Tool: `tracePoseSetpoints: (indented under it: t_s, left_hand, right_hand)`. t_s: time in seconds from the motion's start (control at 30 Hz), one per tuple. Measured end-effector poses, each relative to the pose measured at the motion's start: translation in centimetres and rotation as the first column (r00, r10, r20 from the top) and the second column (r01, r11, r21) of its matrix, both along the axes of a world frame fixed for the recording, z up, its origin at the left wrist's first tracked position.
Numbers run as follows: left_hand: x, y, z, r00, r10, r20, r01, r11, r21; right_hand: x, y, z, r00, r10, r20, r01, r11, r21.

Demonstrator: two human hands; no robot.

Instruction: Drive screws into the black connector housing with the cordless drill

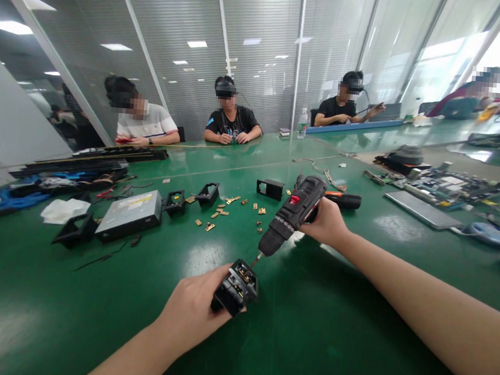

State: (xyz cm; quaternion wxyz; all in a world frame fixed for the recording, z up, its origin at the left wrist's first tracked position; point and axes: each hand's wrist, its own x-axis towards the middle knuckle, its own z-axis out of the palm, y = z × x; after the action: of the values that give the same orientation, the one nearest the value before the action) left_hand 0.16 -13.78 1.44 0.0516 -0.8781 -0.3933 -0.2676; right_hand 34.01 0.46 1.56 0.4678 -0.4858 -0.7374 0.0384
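Note:
My left hand [199, 300] is closed around a black plastic socket housing [235, 291] with brass contacts inside, tilted above the green table. A black cordless drill [294, 212] is gripped by my right hand [328, 223], its thin bit slanting down to the housing's upper edge. Whether the bit sits in a screw is too small to tell. Beyond the housing lie several small brass plates [221, 211] on the table. Several more black plastic frames stand there, among them an upright one [270, 188] and an open one [208, 194].
On the left are a silver disc drive [131, 215], white tissue [65, 210] and a heap of black strips and cables. Circuit boards [451, 185] and a flat silver device [424, 210] lie right. Several people sit across the table, near a water bottle [303, 124].

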Motion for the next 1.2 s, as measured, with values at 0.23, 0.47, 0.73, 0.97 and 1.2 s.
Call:
tracePoseSetpoints:
  t_s: [0.23,0.47,0.73,0.97,1.2]
  left_hand:
    - [-0.3,0.0,-0.4,1.000,0.018,0.001,-0.018,0.999,-0.037]
    - [-0.2,0.3,0.0,0.999,0.028,0.040,-0.024,0.995,-0.092]
    - [-0.2,0.4,0.1,0.997,-0.016,0.075,0.024,0.994,-0.104]
    - [-0.6,0.6,0.2,0.995,-0.084,0.048,0.089,0.988,-0.124]
    - [-1.0,0.8,0.4,0.992,-0.122,-0.033,0.120,0.991,-0.053]
  right_hand:
    - [-0.2,-0.2,0.3,1.000,-0.025,0.010,0.024,1.000,0.002]
    - [-0.3,-0.1,0.3,0.999,-0.044,0.023,0.045,0.999,-0.023]
    - [-0.4,-0.1,0.3,1.000,-0.014,-0.012,0.014,0.999,-0.042]
    - [-0.4,-0.2,0.5,1.000,-0.015,-0.005,0.015,0.999,-0.034]
    - [-0.4,-0.2,0.5,1.000,-0.028,-0.007,0.028,0.998,-0.054]
